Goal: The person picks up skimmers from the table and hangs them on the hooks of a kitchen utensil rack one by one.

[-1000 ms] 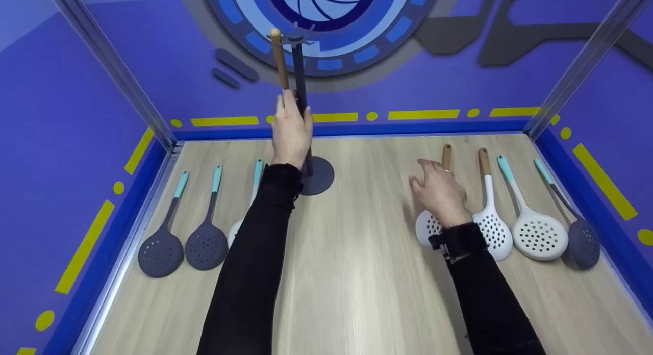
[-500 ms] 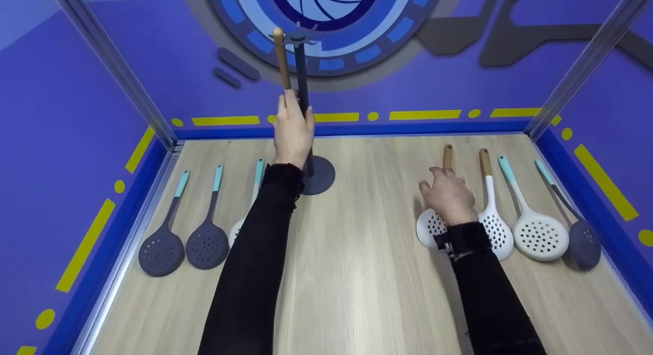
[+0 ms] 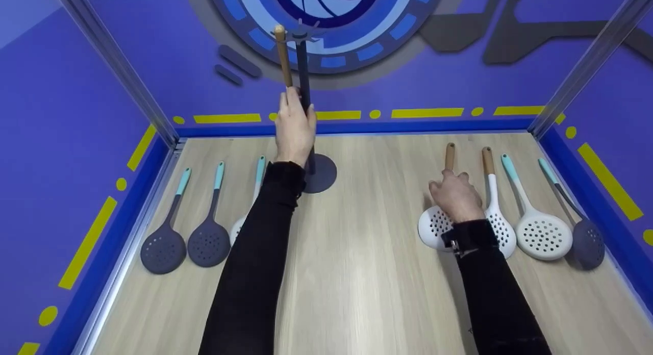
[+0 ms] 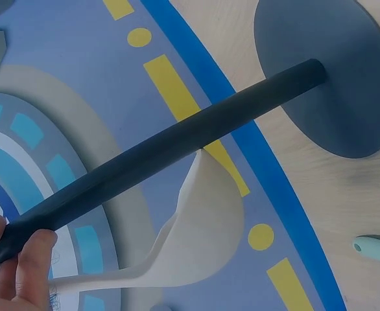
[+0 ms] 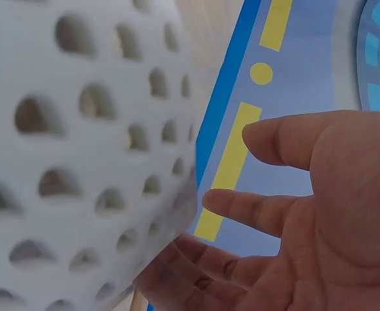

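In the head view, my left hand (image 3: 295, 130) grips the upright pole of a dark utensil stand (image 3: 322, 174). The left wrist view shows fingers curled round the stand's pole (image 4: 157, 149). A white ladle (image 4: 209, 227) hangs beside it, its wooden handle up at the stand's top hooks. My right hand (image 3: 456, 194) is over the neck of a white skimmer (image 3: 433, 230) with a wooden handle, lying on the table. Up close in the right wrist view, the thumb and a finger are extended, while other fingers reach partly behind the perforated head (image 5: 93, 155); contact is unclear.
Two grey skimmers (image 3: 163, 250) with teal handles and a pale one (image 3: 237, 227), half hidden by my left sleeve, lie at left. At right lie another white skimmer (image 3: 502, 232), a cream one (image 3: 543, 236) and a grey one (image 3: 586, 243). Blue panels (image 3: 408, 90) enclose the table.
My right hand has moved slightly right, over the wooden-handled skimmer's neck. The left hand keeps its grip on the stand, and the ladle hangs as before.
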Action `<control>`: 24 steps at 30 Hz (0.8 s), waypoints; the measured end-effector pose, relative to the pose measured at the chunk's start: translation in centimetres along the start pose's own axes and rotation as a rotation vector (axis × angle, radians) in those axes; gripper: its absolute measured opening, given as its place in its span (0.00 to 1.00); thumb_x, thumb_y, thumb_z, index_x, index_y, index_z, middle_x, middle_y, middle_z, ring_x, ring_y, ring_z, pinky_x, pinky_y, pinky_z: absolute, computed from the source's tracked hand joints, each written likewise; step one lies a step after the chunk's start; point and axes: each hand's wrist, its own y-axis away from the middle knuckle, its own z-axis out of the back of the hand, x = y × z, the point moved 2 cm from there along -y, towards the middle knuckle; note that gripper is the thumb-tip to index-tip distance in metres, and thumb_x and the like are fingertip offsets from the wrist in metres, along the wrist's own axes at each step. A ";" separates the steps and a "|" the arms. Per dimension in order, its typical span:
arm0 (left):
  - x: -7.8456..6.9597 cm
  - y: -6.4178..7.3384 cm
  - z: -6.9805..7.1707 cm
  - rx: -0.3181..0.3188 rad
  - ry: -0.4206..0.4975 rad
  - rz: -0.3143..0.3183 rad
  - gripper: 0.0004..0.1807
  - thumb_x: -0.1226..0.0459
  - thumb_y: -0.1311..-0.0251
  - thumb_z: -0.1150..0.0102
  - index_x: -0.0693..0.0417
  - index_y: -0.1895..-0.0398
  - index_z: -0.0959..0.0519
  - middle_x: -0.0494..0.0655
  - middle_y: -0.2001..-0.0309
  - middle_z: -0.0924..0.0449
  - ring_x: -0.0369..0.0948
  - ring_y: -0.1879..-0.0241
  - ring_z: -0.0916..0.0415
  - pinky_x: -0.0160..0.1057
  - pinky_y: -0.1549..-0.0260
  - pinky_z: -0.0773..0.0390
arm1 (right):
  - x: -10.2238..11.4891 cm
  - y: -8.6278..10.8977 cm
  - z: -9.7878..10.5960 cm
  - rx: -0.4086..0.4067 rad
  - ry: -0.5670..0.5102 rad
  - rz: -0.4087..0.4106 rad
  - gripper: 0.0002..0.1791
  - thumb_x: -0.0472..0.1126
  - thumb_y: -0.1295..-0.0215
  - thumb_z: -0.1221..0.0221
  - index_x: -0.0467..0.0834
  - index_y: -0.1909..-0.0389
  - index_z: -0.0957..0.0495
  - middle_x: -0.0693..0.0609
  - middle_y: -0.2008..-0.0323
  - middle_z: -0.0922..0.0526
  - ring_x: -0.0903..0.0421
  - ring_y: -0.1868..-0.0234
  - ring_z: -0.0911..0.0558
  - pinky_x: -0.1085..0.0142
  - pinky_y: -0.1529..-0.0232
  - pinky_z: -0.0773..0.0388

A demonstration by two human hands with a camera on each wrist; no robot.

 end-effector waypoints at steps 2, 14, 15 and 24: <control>0.0 0.0 0.0 -0.002 0.002 -0.001 0.23 0.62 0.08 0.40 0.62 0.21 0.27 0.65 0.31 0.21 0.61 0.39 0.10 0.52 0.42 0.06 | -0.2 -0.1 0.0 0.002 0.005 -0.003 0.41 0.53 0.07 0.51 0.25 0.11 0.41 0.10 0.22 0.35 0.13 0.29 0.19 0.21 0.30 0.18; -0.1 0.0 0.1 0.007 -0.007 0.022 0.24 0.61 0.08 0.39 0.62 0.20 0.29 0.65 0.28 0.21 0.60 0.35 0.11 0.52 0.36 0.07 | -1.2 -0.7 0.0 0.023 0.015 -0.006 0.37 0.51 0.08 0.44 0.17 0.26 0.29 0.21 0.50 0.13 0.31 0.53 0.10 0.40 0.52 0.10; -0.1 0.0 0.0 0.009 -0.010 0.025 0.24 0.61 0.09 0.39 0.62 0.20 0.29 0.65 0.27 0.21 0.60 0.34 0.11 0.52 0.35 0.07 | -1.3 -0.7 0.0 0.022 0.009 -0.006 0.34 0.50 0.09 0.42 0.19 0.31 0.24 0.28 0.58 0.14 0.36 0.60 0.12 0.45 0.59 0.13; 0.0 0.1 -0.3 -0.012 0.000 0.026 0.23 0.63 0.10 0.37 0.60 0.21 0.27 0.63 0.30 0.19 0.59 0.34 0.11 0.53 0.35 0.07 | -1.6 -0.9 -0.2 0.039 -0.031 -0.032 0.17 0.40 0.14 0.38 0.31 0.63 0.18 0.51 0.77 0.29 0.54 0.76 0.26 0.63 0.75 0.30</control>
